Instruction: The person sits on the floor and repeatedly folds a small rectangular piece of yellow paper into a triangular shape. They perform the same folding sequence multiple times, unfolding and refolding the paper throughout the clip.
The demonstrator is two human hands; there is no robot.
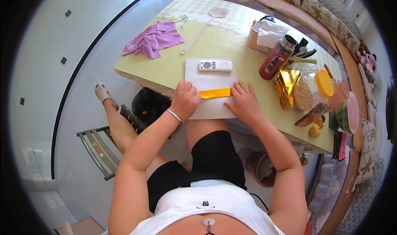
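Note:
A shiny gold foil strip lies crosswise over a white sheet at the table's near edge. My left hand is closed at the strip's left end, its fingers curled and the foil running in under them. At the other end my right hand rests with its fingers stretched out and thumb apart, the fingertips touching the foil. Whatever lies beneath the fingers is hidden. Farther up the same sheet sits a white remote control with grey buttons.
A purple cloth and a pale spatula lie at the far left. Crowding the right side are a red thermos, gold foil sheets, a yellow-lidded jar, a phone and cut watermelon. A folding stool stands left.

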